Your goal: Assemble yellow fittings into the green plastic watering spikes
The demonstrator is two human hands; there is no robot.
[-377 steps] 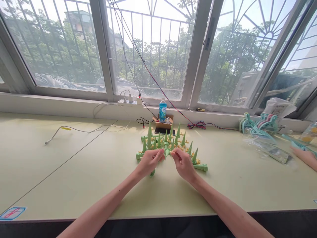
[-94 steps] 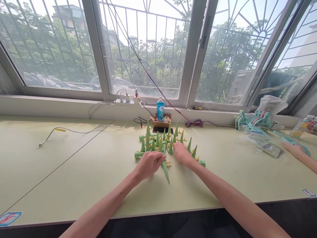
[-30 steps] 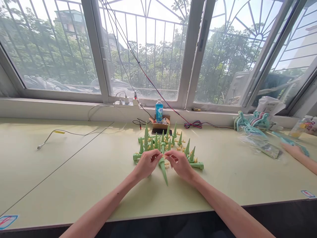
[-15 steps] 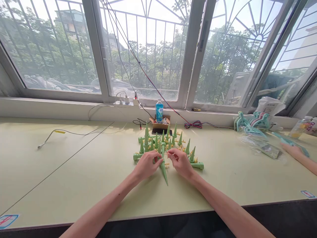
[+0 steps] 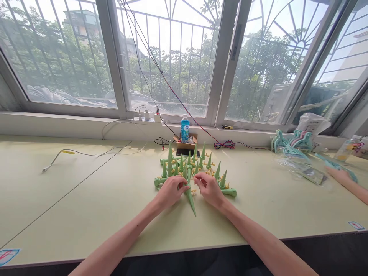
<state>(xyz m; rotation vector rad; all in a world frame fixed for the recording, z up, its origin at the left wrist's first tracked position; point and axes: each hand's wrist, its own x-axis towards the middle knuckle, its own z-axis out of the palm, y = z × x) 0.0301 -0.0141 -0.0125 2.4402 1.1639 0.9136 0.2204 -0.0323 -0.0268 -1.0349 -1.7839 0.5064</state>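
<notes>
Green spike [image 5: 191, 201] is pinched by left hand [image 5: 171, 190]; right hand [image 5: 210, 188], grip unclear, withdrew slightly.

Fm L hand [image 5: 171, 188] & R hand [image 5: 209, 188]: 12 o'clock blocked, upright spikes [image 5: 170, 161], then box [image 5: 186, 146] w/ bottle [image 5: 184, 130]. Tabletop [image 5: 258, 199] open at 9, cable [image 5: 89, 154] approx 10. 3 free til co-worker's hand [image 5: 340, 176]; hangers [image 5: 300, 141] at 2. 6: gap btw forearms [image 5: 135, 230], tilted spike [image 5: 191, 203] juts in.

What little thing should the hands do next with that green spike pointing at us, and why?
Maybe bring the right hand in a bit closer to the green spike. The left hand has its fingertips on the spike's wide end, seemingly steadying it, while the right fingertips are beside it but look apart from it. Whether they pinch something is too small to tell.
</notes>
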